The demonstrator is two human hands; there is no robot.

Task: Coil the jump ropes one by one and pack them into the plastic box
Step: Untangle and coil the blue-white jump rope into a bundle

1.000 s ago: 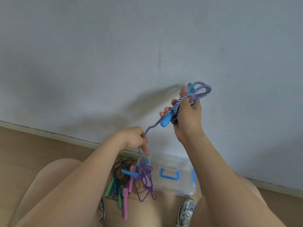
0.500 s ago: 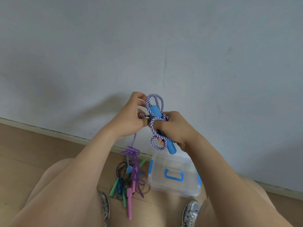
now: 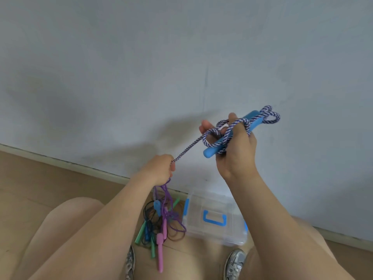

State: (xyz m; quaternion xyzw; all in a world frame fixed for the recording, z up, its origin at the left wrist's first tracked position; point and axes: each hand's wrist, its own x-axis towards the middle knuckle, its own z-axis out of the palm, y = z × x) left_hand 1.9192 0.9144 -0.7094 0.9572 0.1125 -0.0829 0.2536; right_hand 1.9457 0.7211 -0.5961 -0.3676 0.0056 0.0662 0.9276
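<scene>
1. Blue handle and several loops of the blue-and-white striped rope sit in my right hand, which grips them together, raised well above the plastic box.
2. My left hand is apart from the right, lower and above the box's left end, with its fingers curled round the same rope. The striped length runs taut between my two hands.
3. Below my left fist the rope hangs down towards the floor just left of the box, with its second blue handle dangling there.
4. A purple rope hangs tangled with it; I cannot tell whether my left hand grips it too.
5. The pile of other ropes lies on the floor against the box's left side, with a pink handle and a green handle sticking out towards me.
6. The box is clear with blue clips, its lid on, set at the foot of the grey wall.
7. My shoes rest on the near side of the box.
</scene>
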